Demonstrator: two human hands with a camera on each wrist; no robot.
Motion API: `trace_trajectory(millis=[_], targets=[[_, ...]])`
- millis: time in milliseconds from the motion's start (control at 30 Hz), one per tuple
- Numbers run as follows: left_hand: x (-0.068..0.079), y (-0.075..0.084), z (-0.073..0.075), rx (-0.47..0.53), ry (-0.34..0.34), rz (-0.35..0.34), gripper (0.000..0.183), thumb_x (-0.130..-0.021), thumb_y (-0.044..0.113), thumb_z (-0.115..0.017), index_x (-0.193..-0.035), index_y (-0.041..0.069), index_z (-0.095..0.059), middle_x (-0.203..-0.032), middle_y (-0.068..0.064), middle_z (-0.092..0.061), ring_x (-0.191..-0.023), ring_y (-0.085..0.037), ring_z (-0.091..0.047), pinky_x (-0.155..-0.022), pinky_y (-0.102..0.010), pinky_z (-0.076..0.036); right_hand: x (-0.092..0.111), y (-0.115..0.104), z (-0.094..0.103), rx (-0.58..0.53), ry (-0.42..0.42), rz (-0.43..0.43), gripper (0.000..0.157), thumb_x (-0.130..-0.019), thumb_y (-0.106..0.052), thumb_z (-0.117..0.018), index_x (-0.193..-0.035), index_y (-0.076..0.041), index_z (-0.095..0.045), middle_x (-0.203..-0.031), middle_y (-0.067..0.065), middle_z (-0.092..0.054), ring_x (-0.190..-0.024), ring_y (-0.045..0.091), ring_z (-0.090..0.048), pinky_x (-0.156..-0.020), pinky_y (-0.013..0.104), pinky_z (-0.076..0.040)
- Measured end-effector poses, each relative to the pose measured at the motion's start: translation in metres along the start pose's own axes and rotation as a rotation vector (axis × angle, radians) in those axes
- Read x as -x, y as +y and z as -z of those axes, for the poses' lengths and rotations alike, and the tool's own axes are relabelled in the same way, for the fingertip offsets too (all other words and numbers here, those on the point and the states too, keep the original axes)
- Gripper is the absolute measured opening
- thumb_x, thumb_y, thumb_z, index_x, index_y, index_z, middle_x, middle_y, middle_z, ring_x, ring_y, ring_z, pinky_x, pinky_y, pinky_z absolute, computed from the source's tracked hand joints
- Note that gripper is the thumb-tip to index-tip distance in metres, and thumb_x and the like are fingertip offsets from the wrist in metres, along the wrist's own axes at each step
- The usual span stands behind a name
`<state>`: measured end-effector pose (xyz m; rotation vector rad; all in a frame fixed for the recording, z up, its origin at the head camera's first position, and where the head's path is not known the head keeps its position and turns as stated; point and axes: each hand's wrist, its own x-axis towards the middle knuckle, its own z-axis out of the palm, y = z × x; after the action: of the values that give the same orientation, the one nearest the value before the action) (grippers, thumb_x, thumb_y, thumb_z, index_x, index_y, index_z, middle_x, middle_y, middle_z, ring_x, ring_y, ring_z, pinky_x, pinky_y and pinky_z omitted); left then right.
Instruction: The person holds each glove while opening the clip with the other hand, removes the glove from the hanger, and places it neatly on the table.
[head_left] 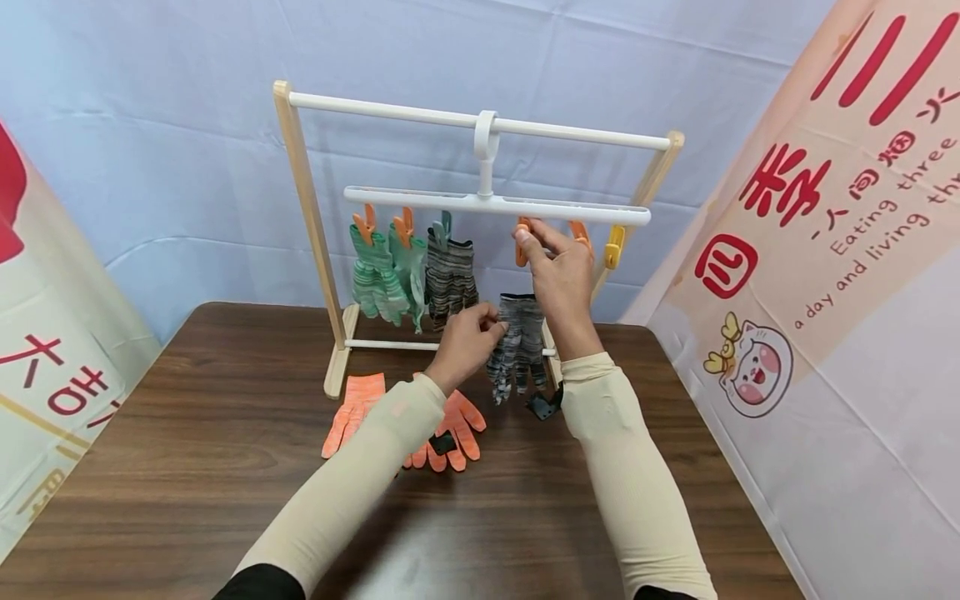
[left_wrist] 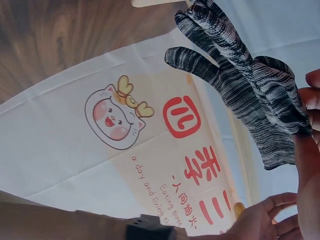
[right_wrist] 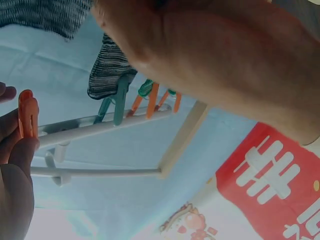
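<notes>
Pinching grey-and-black striped knit glove (head_left: 527, 329) between thumb and fingers of left hand (head_left: 468, 342), just right of centre in head view. Gripping orange plastic clothes peg (head_left: 521, 244) likewise with right hand (head_left: 564, 271), above glove, under long white plastic hanger bar (head_left: 420, 200) at upper centre.

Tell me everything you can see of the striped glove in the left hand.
The striped glove looks knitted, in black, grey and white, with a dark edge along its cuff. It hangs below the white hanger, cuff up, fingers down, the cuff unclipped. The left hand pinches it at one side, near the cuff.
</notes>
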<state>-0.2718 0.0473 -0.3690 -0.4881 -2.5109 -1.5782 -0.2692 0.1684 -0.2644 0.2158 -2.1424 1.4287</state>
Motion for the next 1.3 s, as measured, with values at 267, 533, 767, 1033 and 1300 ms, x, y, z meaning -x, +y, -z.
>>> trace_trajectory(millis=[267, 533, 767, 1033, 1300], targets=[[0.010, -0.008, -0.016, 0.039, -0.064, 0.038, 0.009, -0.092, 0.023, -0.057, -0.089, 0.015, -0.056, -0.066, 0.000, -0.050, -0.051, -0.016, -0.042, -0.055, -0.028, -0.036, 0.001, 0.000, 0.001, 0.001, -0.011, -0.013, 0.034, -0.085, -0.043, -0.060, -0.116, -0.030, -0.063, -0.103, -0.006, -0.067, -0.087, 0.007, -0.060, -0.065, 0.029, -0.044], [0.018, -0.015, -0.032, 0.079, -0.113, 0.098, 0.009, -0.091, 0.024, -0.058, -0.093, 0.016, -0.057, -0.067, 0.000, -0.052, -0.050, -0.015, -0.043, -0.050, -0.027, -0.035, 0.002, -0.001, 0.001, -0.017, -0.018, -0.017, 0.034, -0.086, -0.043, -0.059, -0.116, -0.029, -0.064, -0.105, -0.006, -0.065, -0.089, 0.008, -0.059, -0.069, 0.031, -0.044], [0.024, -0.021, -0.046, 0.107, -0.133, 0.130, 0.009, -0.091, 0.023, -0.058, -0.090, 0.015, -0.056, -0.068, 0.001, -0.053, -0.047, -0.014, -0.038, -0.047, -0.027, -0.032, 0.002, -0.002, 0.000, -0.038, -0.016, -0.029, 0.033, -0.085, -0.042, -0.060, -0.116, -0.029, -0.064, -0.104, -0.005, -0.065, -0.088, 0.009, -0.060, -0.070, 0.031, -0.045], [0.025, -0.036, -0.060, 0.121, -0.146, 0.213, 0.011, -0.090, 0.025, -0.059, -0.087, 0.015, -0.057, -0.064, 0.000, -0.053, -0.047, -0.014, -0.037, -0.047, -0.028, -0.032, 0.002, -0.001, 0.000, -0.023, -0.002, -0.021, 0.033, -0.085, -0.041, -0.060, -0.115, -0.028, -0.065, -0.102, -0.005, -0.066, -0.086, 0.009, -0.060, -0.067, 0.030, -0.043], [0.026, -0.053, -0.064, 0.184, -0.178, 0.362, 0.013, -0.088, 0.027, -0.061, -0.088, 0.013, -0.061, -0.070, 0.000, -0.051, -0.057, -0.016, -0.040, -0.056, -0.031, -0.034, 0.002, 0.001, -0.002, -0.014, 0.011, -0.014, 0.034, -0.085, -0.041, -0.061, -0.116, -0.028, -0.064, -0.101, -0.003, -0.067, -0.082, 0.011, -0.062, -0.063, 0.028, -0.043]])
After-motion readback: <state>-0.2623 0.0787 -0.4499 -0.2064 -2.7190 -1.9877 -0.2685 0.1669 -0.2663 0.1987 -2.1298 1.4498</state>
